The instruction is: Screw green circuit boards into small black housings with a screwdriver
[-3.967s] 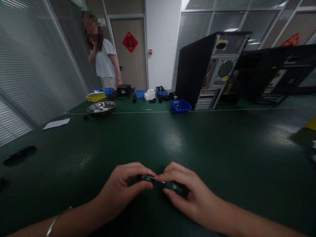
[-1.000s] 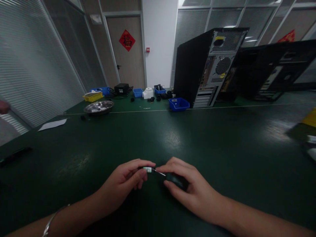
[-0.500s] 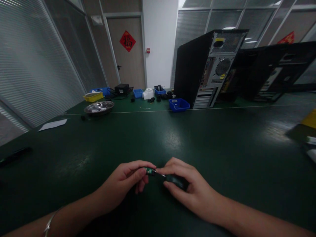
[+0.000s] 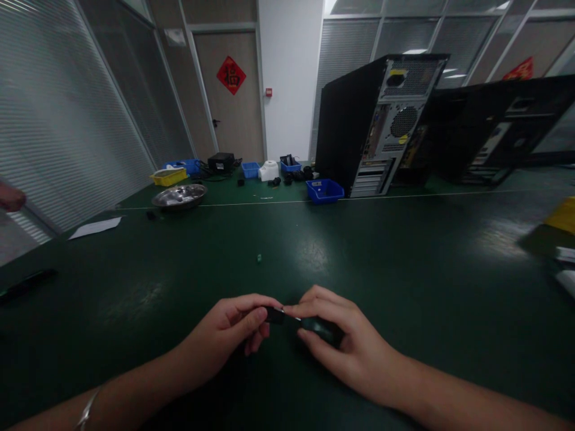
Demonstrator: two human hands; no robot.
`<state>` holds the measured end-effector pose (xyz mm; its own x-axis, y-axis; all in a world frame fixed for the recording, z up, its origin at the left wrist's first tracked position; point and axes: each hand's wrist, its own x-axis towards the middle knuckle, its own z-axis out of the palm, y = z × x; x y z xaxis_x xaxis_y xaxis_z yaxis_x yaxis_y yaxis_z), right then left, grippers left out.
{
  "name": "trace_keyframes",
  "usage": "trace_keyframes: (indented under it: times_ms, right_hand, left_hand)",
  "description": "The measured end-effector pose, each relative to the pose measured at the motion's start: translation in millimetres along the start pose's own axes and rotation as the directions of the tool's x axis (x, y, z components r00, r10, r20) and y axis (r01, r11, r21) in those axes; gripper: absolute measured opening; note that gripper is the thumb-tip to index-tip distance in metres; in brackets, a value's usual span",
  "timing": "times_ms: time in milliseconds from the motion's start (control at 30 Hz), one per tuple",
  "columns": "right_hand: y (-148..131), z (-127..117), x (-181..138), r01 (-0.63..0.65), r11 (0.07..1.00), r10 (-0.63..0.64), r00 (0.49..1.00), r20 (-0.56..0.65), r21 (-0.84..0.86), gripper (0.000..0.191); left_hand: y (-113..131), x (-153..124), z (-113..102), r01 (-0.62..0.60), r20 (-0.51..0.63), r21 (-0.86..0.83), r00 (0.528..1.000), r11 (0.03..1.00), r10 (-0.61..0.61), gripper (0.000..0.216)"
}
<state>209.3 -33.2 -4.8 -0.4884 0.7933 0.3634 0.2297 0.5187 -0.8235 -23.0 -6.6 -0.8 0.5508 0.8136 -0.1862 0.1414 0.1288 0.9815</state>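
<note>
My left hand (image 4: 233,332) is closed, pinching a small black part (image 4: 274,315) between thumb and fingers just above the green table (image 4: 404,269). My right hand (image 4: 345,344) is closed round a small screwdriver with a dark handle (image 4: 321,328). Its thin metal tip touches the black part. A tiny green piece (image 4: 259,258) lies loose on the table a little beyond my hands.
At the back stand an open computer tower (image 4: 381,120), a blue bin (image 4: 324,190), a metal bowl (image 4: 178,195) and a yellow tray (image 4: 168,176). A paper sheet (image 4: 95,227) and a black object (image 4: 27,283) lie left. Another person's hand (image 4: 9,197) shows at the left edge.
The small green piece that was at my left fingertips now lies on the table farther out. The person standing by the door four seconds ago has gone from there.
</note>
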Motion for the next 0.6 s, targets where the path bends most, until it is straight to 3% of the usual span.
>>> trace_keyframes:
  times_ms: [433, 600]
  right_hand:
    - [7, 2, 3, -0.145, 0.984, 0.132, 0.984, -0.124, -0.105, 0.01]
    - [16, -3, 18, -0.173, 0.934, 0.136, 0.981, -0.136, -0.313, 0.005]
  left_hand:
    - [1, -2, -3, 0.016, 0.091, 0.1, 0.996, 0.995, -0.025, 0.029]
    - [3, -3, -3, 0.021, 0.099, 0.111, 0.995, 0.994, -0.032, 0.029]
